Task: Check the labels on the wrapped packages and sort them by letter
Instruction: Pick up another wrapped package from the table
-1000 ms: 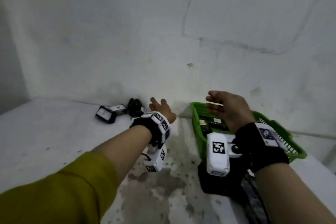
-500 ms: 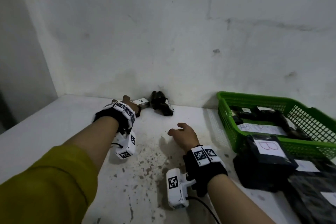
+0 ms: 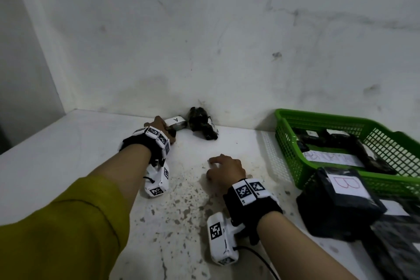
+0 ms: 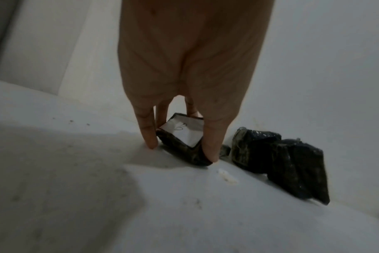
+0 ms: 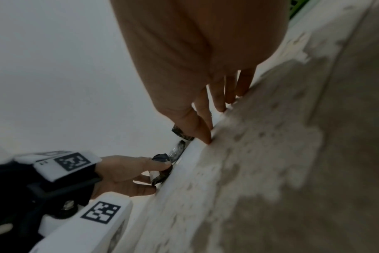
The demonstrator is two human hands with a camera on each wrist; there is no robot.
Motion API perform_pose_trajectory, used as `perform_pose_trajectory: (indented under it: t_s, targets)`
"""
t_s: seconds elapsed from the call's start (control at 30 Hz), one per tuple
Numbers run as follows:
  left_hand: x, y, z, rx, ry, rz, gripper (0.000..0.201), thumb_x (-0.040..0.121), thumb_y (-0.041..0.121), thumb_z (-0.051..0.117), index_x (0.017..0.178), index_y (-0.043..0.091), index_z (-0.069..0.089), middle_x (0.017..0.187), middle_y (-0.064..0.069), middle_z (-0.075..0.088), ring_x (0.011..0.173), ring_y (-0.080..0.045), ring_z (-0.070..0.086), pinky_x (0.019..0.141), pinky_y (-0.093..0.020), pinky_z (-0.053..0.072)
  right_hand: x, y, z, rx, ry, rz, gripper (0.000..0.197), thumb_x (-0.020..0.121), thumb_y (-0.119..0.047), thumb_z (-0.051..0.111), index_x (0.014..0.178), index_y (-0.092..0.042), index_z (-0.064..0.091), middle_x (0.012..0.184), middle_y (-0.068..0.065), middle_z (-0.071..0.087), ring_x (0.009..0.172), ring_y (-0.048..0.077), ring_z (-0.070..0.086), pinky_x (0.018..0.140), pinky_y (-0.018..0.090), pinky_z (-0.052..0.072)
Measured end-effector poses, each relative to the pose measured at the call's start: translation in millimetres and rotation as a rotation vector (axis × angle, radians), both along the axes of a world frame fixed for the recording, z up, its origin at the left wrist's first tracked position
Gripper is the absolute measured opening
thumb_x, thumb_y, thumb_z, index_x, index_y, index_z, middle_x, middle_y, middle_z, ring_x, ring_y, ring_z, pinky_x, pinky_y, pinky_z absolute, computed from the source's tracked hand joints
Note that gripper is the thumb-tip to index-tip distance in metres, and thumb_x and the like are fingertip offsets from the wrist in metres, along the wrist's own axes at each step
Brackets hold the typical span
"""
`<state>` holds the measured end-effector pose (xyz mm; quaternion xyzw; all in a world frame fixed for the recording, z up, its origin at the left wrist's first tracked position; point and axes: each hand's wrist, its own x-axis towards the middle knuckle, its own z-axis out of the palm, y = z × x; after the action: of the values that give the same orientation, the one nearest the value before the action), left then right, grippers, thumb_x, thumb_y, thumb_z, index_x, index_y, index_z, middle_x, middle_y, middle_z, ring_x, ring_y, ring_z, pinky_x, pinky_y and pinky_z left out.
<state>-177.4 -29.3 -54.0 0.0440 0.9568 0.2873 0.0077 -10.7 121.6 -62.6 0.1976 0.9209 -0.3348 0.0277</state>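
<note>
My left hand (image 3: 167,130) reaches to the back wall, where its thumb and fingers pinch a small black-wrapped package (image 4: 180,135) with a white label. I cannot read that label. In the head view the hand covers most of this package. Just beyond it lies a package labelled A (image 3: 176,121), and a crumpled black package (image 3: 203,127) sits against the wall to the right. My right hand (image 3: 216,165) rests empty on the white table (image 3: 68,143), only its fingertips (image 5: 207,137) touching the surface.
A green basket (image 3: 286,143) at the right holds several black packages with white labels. In front of it lies a black package labelled B (image 3: 345,185), with more black wrapping (image 3: 397,241) at the lower right. The wall closes the back.
My right hand came down from above the basket and settled on the table. My left hand reached the wall packages and closed on one. Little has moved in the last half second.
</note>
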Motion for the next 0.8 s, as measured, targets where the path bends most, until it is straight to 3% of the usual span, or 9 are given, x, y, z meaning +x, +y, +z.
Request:
perform_pose_trajectory:
  t_s: [0.13,0.23,0.3,0.37,0.47,0.6,0.7,0.77,0.8]
  targets:
    - [18.4,0.5,28.9,0.220,-0.055,-0.058,0.049,0.076,0.036,0.076,0.106,0.012,0.045,0.096,-0.008,0.059,0.090,-0.024,0.056,0.077,-0.030,0.044,4.5,2.2,3.1,-0.030,-0.022,0.033,0.052,0.091,-0.019,0.059,0.142,-0.027,0.050,0.158,0.001,0.034,0.142,0.023,0.037,0.113,0.031,0.034]
    - [45.5,10.7,62.1,0.481,-0.083,-0.145,0.046,0.083,0.037,0.073,0.112,0.014,0.046,0.093,-0.008,0.058,0.072,-0.021,0.057,0.055,-0.020,0.050,11.4,9.1,20.7,-0.154,0.001,0.030,0.064,0.091,-0.021,0.065,0.150,-0.020,0.039,0.152,0.008,0.043,0.133,0.024,0.048,0.100,0.026,0.040]
    - [74.7,17.8,89.2,0.599,-0.098,-0.231,0.049,0.084,0.043,0.070,0.118,0.017,0.046,0.095,-0.010,0.064,0.070,-0.024,0.063,0.061,-0.026,0.054,18.2,14.9,41.4,-0.294,0.086,-0.018,0.065,0.090,-0.019,0.068,0.149,-0.016,0.040,0.136,0.014,0.055,0.111,0.024,0.060,0.093,0.031,0.045]
    - [105.0,20.9,112.2,0.657,-0.085,-0.345,0.049,0.085,0.044,0.067,0.123,0.021,0.045,0.094,-0.009,0.066,0.068,-0.021,0.064,0.063,-0.030,0.053,30.1,19.9,68.1,-0.471,0.214,-0.061,0.059,0.090,-0.017,0.067,0.145,-0.016,0.045,0.121,0.017,0.063,0.086,0.022,0.058,0.080,0.035,0.048]
    - [147.1,22.0,132.2,0.782,-0.011,-0.524,0.043,0.086,0.033,0.069,0.123,0.024,0.048,0.106,-0.010,0.069,0.072,-0.016,0.064,0.063,-0.023,0.051,58.5,25.7,111.4,-0.665,0.446,-0.038,0.041,0.097,-0.016,0.057,0.138,-0.013,0.052,0.118,0.019,0.068,0.088,0.026,0.061,0.079,0.035,0.048]
    - [190.6,19.6,135.8,0.837,0.132,-0.700,0.049,0.078,0.036,0.077,0.119,0.033,0.050,0.114,0.000,0.069,0.089,-0.018,0.066,0.074,-0.027,0.052,105.9,31.3,150.0,-0.823,0.652,0.083,0.032,0.101,-0.024,0.051,0.130,-0.016,0.057,0.101,0.012,0.074,0.084,0.028,0.070,0.078,0.034,0.053]
    - [211.1,17.7,133.7,0.837,0.172,-0.760,0.061,0.066,0.042,0.079,0.118,0.038,0.048,0.120,0.005,0.066,0.101,-0.020,0.066,0.085,-0.042,0.055,137.0,33.8,156.2,-0.873,0.672,0.195,0.042,0.087,-0.029,0.060,0.128,-0.018,0.058,0.095,0.012,0.075,0.080,0.028,0.072,0.074,0.033,0.056]
    - [217.0,18.5,127.9,0.866,0.136,-0.810,0.064,0.067,0.034,0.079,0.121,0.034,0.046,0.122,0.002,0.067,0.107,-0.029,0.064,0.089,-0.053,0.051,149.8,35.2,153.8,-0.865,0.678,0.237,0.053,0.076,-0.022,0.066,0.128,-0.019,0.058,0.096,0.017,0.074,0.077,0.027,0.071,0.071,0.031,0.058]
    - [218.2,18.9,125.1,0.878,0.111,-0.839,0.063,0.069,0.027,0.079,0.122,0.031,0.044,0.122,0.001,0.066,0.109,-0.031,0.063,0.088,-0.053,0.051,152.9,35.6,152.0,-0.847,0.681,0.244,0.057,0.072,-0.018,0.069,0.129,-0.019,0.058,0.098,0.019,0.073,0.077,0.027,0.070,0.070,0.031,0.058]
